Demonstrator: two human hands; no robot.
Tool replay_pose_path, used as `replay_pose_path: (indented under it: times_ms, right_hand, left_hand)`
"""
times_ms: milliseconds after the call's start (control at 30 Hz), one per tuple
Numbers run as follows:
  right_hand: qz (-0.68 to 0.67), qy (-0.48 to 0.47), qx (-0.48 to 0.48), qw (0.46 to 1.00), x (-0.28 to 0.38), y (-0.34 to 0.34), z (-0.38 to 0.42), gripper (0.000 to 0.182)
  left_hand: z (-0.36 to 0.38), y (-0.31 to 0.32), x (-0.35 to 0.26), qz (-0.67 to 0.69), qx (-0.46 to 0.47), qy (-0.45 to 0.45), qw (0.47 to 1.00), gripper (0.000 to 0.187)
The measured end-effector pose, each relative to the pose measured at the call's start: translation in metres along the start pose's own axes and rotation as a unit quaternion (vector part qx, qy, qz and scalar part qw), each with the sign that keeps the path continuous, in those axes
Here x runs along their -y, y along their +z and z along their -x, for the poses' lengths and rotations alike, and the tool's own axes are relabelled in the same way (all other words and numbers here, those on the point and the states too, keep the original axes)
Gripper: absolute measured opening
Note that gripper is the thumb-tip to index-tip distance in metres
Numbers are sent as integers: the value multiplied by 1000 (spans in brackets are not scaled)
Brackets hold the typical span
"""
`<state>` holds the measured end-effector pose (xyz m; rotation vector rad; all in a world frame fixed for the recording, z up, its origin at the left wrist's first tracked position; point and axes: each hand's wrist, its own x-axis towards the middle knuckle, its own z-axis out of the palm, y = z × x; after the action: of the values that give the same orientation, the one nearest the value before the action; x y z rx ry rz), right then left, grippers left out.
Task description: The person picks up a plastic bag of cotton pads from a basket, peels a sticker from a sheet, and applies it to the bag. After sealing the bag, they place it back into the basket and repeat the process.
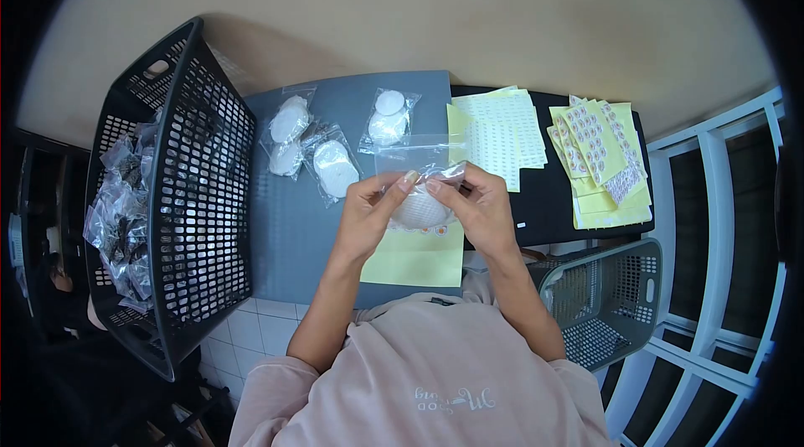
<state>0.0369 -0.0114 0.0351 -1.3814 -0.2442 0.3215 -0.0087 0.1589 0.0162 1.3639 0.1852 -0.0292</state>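
A clear plastic bag [419,209] with a white, textured round item inside is held up in front of me over the table. My left hand [368,211] pinches its left side between thumb and fingers. On the opposite side, my right hand [486,211] pinches the bag in the same way. The bag's flat clear top extends away from me, above my thumbs. Beneath the hands lies a yellow sticker sheet [410,261] with a few orange-and-white stickers near its far edge, partly covered by the bag.
Several clear packs of white round pads [333,169] lie on the grey table [289,258]. A tall dark basket [205,187] full of bagged items stands left. White label sheets [502,124] and yellow sticker sheets [599,145] lie right, above a lower grey basket [615,313].
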Motion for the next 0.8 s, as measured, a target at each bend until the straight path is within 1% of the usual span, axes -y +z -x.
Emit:
replay_pose_path:
  times_ms: [33, 67, 100, 133, 167, 200, 233, 267, 333, 367, 400, 433, 467, 500, 633, 700, 733, 767, 800]
  right_hand:
    - [4, 28, 13, 1000, -4, 0, 0, 17]
    - [4, 32, 13, 999, -8, 1, 2, 17]
    - [23, 6, -34, 999, -15, 4, 5, 17]
    - [41, -22, -81, 996, -22, 6, 7, 17]
    - [41, -19, -79, 996, -32, -2, 11, 17]
    - [153, -10, -68, 986, -46, -17, 17, 17]
    - [265, -3, -56, 963, -59, -29, 22, 17]
    - [284, -7, -50, 957, -72, -33, 27, 17]
    - [303, 0, -36, 952, -90, -33, 38, 17]
    - [320, 2, -23, 947, -96, -31, 42, 17]
    - [351, -2, -3, 936, -101, -29, 44, 20]
    - [351, -2, -1, 936, -103, -25, 44, 20]
    - [378, -11, -6, 926, -104, -19, 44, 19]
    - [405, -20, -10, 914, -105, -15, 43, 19]
    - [430, -48, -5, 901, -118, -12, 40, 18]
    - [438, -47, 13, 898, -117, -10, 39, 16]
    - [438, -47, 14, 897, -118, -10, 39, 16]
    - [435, -53, 19, 899, -119, -10, 38, 13]
    - [431, -59, 24, 900, -121, -10, 36, 11]
  left_hand:
    - [1, -6, 2, 1, 0, -3, 1000, 25]
    - [3, -14, 6, -24, -30, 25, 999, 25]
    - [5, -24, 9, -49, -61, 53, 996, 26]
    - [5, -34, 11, -15, -98, 49, 994, 27]
    - [9, -46, 12, -15, -100, 47, 994, 27]
    - [13, -59, 14, 29, -138, 40, 989, 27]
    - [16, -69, 17, 74, -175, 33, 981, 28]
    - [20, -78, 23, 75, -178, 31, 981, 28]
    - [28, -89, 36, 131, -226, 4, 965, 30]
    - [30, -89, 42, 132, -227, 3, 965, 30]
    - [32, -86, 48, 130, -207, -10, 970, 30]
    - [34, -82, 53, 128, -187, -22, 974, 30]
    - [35, -79, 59, 114, -190, -49, 974, 28]
    - [34, -74, 65, 114, -192, -49, 974, 28]
    - [24, -53, 85, 136, -170, -32, 976, 25]
    - [18, -49, 96, 191, -139, -85, 968, 23]
    - [16, -42, 89, 195, -119, -109, 968, 23]
    - [13, -41, 93, 196, -120, -108, 967, 23]
    - [9, -42, 99, 188, -105, -141, 966, 25]
